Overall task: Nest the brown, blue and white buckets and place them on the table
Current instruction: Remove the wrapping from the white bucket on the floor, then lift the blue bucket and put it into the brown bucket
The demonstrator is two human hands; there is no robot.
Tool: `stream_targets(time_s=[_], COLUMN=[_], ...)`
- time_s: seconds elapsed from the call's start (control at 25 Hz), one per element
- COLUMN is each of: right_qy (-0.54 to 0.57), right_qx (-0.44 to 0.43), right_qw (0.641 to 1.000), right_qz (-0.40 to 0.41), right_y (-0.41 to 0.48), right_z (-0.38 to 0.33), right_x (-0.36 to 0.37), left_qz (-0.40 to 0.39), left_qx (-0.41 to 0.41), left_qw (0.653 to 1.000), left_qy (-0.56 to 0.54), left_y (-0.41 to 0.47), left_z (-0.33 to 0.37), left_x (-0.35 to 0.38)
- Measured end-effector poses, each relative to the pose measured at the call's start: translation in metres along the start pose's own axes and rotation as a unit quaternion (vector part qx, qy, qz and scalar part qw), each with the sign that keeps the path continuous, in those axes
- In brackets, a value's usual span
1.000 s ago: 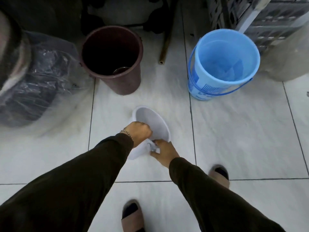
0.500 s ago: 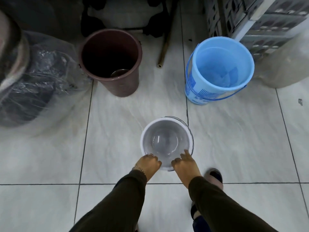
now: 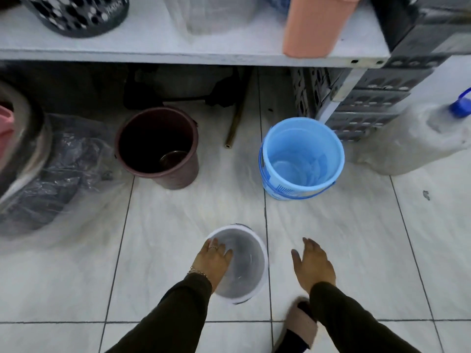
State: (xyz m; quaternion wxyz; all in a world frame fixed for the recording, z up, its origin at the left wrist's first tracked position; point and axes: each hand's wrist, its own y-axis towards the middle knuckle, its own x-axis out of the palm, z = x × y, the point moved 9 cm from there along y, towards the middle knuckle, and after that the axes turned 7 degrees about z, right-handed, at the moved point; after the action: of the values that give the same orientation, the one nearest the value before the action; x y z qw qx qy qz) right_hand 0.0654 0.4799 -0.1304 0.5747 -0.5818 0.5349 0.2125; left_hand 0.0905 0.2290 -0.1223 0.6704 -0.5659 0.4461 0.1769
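While my left hand (image 3: 215, 259) hooks its fingers over the near rim of the white bucket (image 3: 246, 261) at lower centre and my right hand (image 3: 312, 266) hangs open beside it, I judge nesting just begun: lift it into the blue bucket (image 3: 300, 159), right of the brown bucket (image 3: 158, 146).

On the desk (image 3: 153, 50), a black polka-dot basket (image 3: 76, 14) stands near the left end and a peach bin (image 3: 313, 24) at the right front edge. A brass pipe (image 3: 235, 123) lies on the tiled floor (image 3: 178, 215).

Left hand (image 3: 215, 259) hides white bucket (image 3: 248, 263) rim, orange bin (image 3: 316, 24) top cropped
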Motion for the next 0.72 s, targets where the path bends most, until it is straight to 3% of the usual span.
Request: stream_targets(time_s=[0.08,0.16,0.2,0.24,0.32,0.36,0.44,0.52,0.64,0.72], right_qy=[0.162,0.267,0.293,0.313,0.331,0.343,0.339,0.321,0.296,0.285], right_qx=[0.137,0.199,0.207,0.202,0.177,0.173,0.171,0.164,0.171,0.161], right_qw=[0.977,0.941,0.932,0.927,0.926,0.923,0.925,0.931,0.938,0.943], right_qz=[0.027,0.053,0.057,0.055,0.037,0.025,-0.005,-0.051,-0.06,-0.051], right_y=[0.035,0.076,0.099,0.123,0.169,0.188,0.221,0.242,0.24,0.223], right_z=[0.024,0.036,0.037,0.035,0.027,0.025,0.028,0.031,0.033,0.029], right_x=[-0.039,-0.069,-0.081,-0.09,-0.099,-0.099,-0.089,-0.073,-0.069,-0.077], left_qz=[0.017,0.052,0.07,0.077,0.08,0.079,0.082,0.098,0.114,0.128], left_qx=[-0.012,-0.076,-0.132,-0.188,-0.264,-0.287,-0.317,-0.332,-0.365,-0.409], left_qw=[0.999,0.979,0.939,0.875,0.719,0.656,0.562,0.502,0.479,0.433], left_qy=[-0.03,-0.18,-0.309,-0.44,-0.638,-0.693,-0.759,-0.792,-0.791,-0.793], left_y=[0.029,0.064,0.083,0.104,0.146,0.164,0.193,0.205,0.197,0.179], left_z=[0.007,0.014,0.016,0.019,0.033,0.041,0.056,0.067,0.072,0.065], left_x=[-0.037,-0.074,-0.089,-0.1,-0.113,-0.118,-0.121,-0.121,-0.11,-0.098])
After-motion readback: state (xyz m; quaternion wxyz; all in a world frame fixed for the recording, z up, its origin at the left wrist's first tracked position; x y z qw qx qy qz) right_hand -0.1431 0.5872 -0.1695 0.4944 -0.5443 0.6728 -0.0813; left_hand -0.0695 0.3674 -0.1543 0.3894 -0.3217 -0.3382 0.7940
